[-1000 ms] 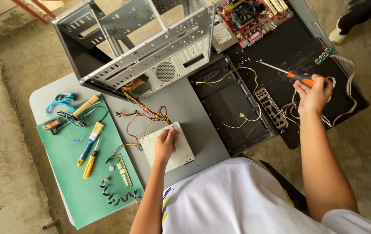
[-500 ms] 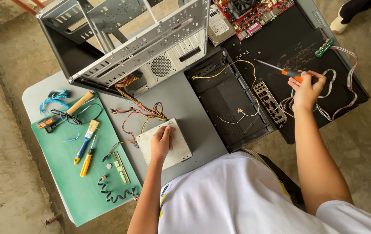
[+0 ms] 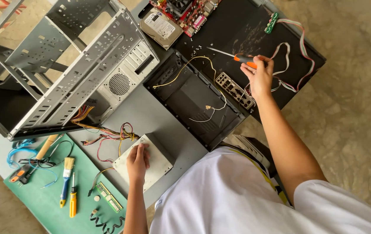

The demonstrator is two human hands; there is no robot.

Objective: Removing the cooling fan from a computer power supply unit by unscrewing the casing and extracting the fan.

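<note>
Power supply unit (image 3: 144, 164): grey metal box lying flat on the grey table (image 3: 150, 117), near its front edge, just right of the green mat (image 3: 42, 203).
Left hand (image 3: 137, 164): palm down on top of the unit, fingers spread loosely over its upper face — resting on it, not clasped around it.
Wire bundle (image 3: 107, 134): coloured leads run from the unit's far end up into the open computer case (image 3: 77, 73), which lies on its side at the table's far left.
Screwdriver (image 3: 233, 56): orange handle, thin metal shaft pointing left, over the black side panel (image 3: 241, 30).
Right hand (image 3: 260, 76): closed around the orange handle, held well apart from the unit.
Black front cover (image 3: 198, 99): lies between the two hands, thin yellow wires trailing across it; a perforated metal port plate (image 3: 235, 91) sits at its right edge.
Far edge: hard drive (image 3: 163, 27) and red motherboard (image 3: 187, 11) — side by side.
Mat contents: brush (image 3: 66, 173), small yellow screwdriver (image 3: 72, 203), memory stick (image 3: 109, 197).
</note>
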